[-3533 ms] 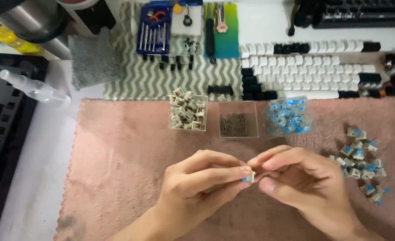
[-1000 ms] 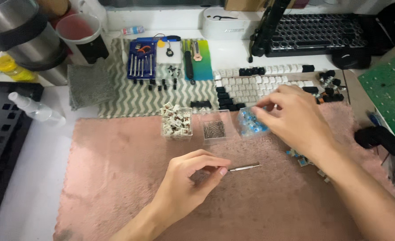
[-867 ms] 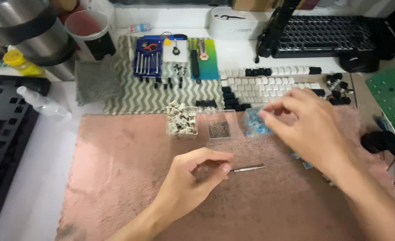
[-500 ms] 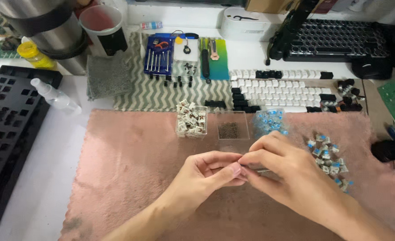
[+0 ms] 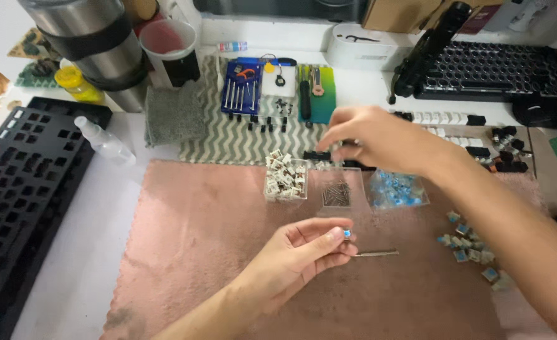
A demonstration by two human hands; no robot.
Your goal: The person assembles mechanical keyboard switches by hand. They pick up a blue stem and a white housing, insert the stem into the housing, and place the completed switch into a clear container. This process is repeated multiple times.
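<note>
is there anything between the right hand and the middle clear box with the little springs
Nothing visible is in the way. The right hand hovers just above and behind the clear box of springs, with open air between the fingertips and the box's open top. The left hand stays lower, nearer the camera.

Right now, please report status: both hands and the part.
Left hand pinches small blue part and tweezers. Right hand above middle box, fingers together. Nothing between.
</note>
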